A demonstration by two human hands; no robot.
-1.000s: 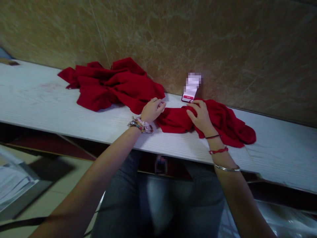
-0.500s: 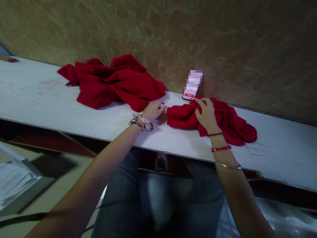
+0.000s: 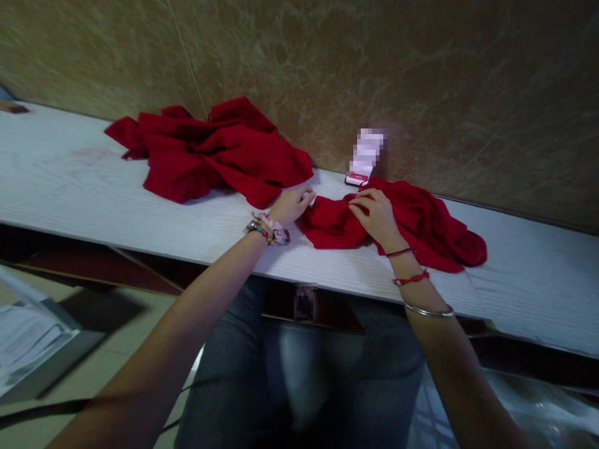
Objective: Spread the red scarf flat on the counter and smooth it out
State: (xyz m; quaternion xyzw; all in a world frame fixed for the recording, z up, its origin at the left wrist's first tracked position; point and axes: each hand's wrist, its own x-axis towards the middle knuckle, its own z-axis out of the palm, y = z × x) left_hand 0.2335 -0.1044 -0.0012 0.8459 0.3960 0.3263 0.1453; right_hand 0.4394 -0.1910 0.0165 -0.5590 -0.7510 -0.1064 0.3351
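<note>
A crumpled red cloth (image 3: pixel 421 218), possibly a garment, lies on the white board in front of me. My left hand (image 3: pixel 292 206) is at its left end with thumb and fingers pinched together on the edge. My right hand (image 3: pixel 377 215) lies over the middle of the cloth, fingers bent and closed on a fold; the fingertips are partly lost against the fabric. Bracelets and a scrunchie circle my left wrist. A second heap of red cloth (image 3: pixel 210 153) rests to the left, just beyond my left hand.
A lit phone (image 3: pixel 365 159) leans against the brown marbled wall (image 3: pixel 299 75) behind the cloth. The narrow white board (image 3: pixel 70 168) runs along that wall. Below left stands a grey bin or box (image 3: pixel 42 349) with papers or plastic in it. My knees are under the board.
My right hand has moved a little left along the red cloth, its fingers drawing in. The cloth's left end has spread toward my left hand, which stays nearly in place.
</note>
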